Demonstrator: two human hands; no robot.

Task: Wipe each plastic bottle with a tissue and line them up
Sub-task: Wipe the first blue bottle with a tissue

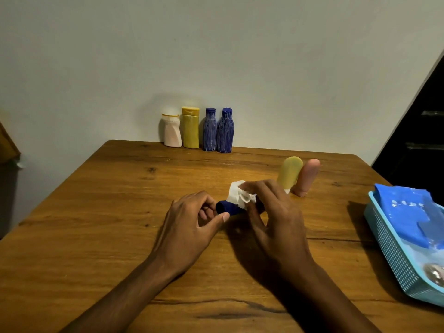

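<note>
Dark blue plastic shows between the two hands: a blue bottle (228, 208) lies on its side, its cap end toward the left, at the middle of the wooden desk (101, 212). The left hand (189, 227) pinches that cap end between thumb and curled fingers, its forearm coming in from the lower left. The right hand (271, 212) arches over the bottle body, back of the hand up, with its fingers pressing a crumpled white tissue (237, 194) onto it. This hand covers most of the bottle, so its far end cannot be seen.

Just beyond the right hand, a yellow bottle (289, 173) and a pink bottle (308, 176) lie side by side, touching; the yellow one's near end is partly hidden by the fingers. At the desk's far edge, against the wall, four bottles stand upright in a row: white (172, 131), yellow (190, 127), and two blue ones (209, 131) (225, 131).

A light blue basket (389, 246) at the right is cut off by the frame; a blue packet (406, 212) lies in it, and a shiny object in its near corner is too blurred to identify.
</note>
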